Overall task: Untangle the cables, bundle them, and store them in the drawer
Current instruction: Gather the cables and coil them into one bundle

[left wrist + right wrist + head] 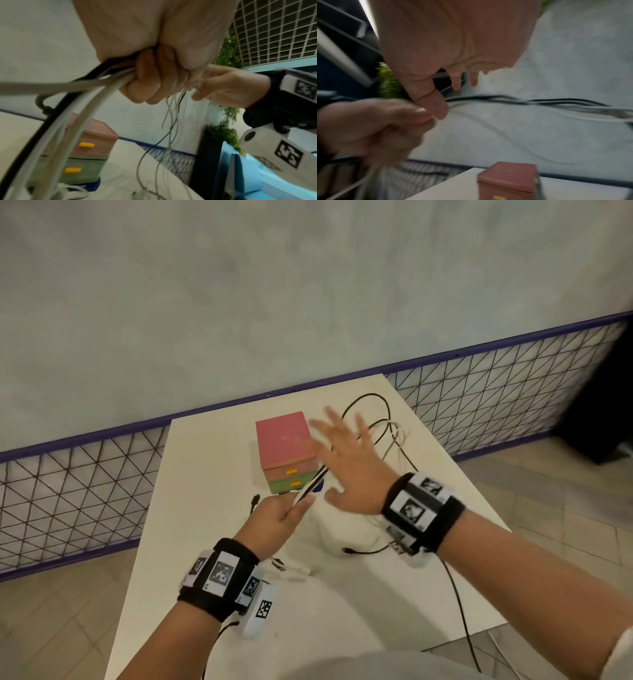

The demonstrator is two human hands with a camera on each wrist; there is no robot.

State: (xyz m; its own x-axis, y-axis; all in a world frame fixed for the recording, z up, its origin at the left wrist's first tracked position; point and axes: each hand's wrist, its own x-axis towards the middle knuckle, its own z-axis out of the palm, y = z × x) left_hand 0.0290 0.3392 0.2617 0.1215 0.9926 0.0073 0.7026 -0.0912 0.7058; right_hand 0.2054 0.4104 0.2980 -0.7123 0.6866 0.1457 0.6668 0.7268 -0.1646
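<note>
My left hand [291,508] grips a bunch of black and white cables [310,486] in its fist just in front of the small drawer box [286,450]; the left wrist view shows the curled fingers [150,81] wrapped round the cables [96,83]. Loops of the cables [387,433] trail over the table to the right of the box. My right hand [346,453] hovers with fingers spread above those loops, holding nothing. The box has a pink top, a pink drawer and a green drawer [294,484] with yellow handles, both closed.
The white table [212,474] stands against a purple-framed wire-mesh fence [496,392] and a grey wall. Loose cable ends [349,550] and white plugs [294,573] lie near the front. One black cable [459,604] hangs off the table's right edge.
</note>
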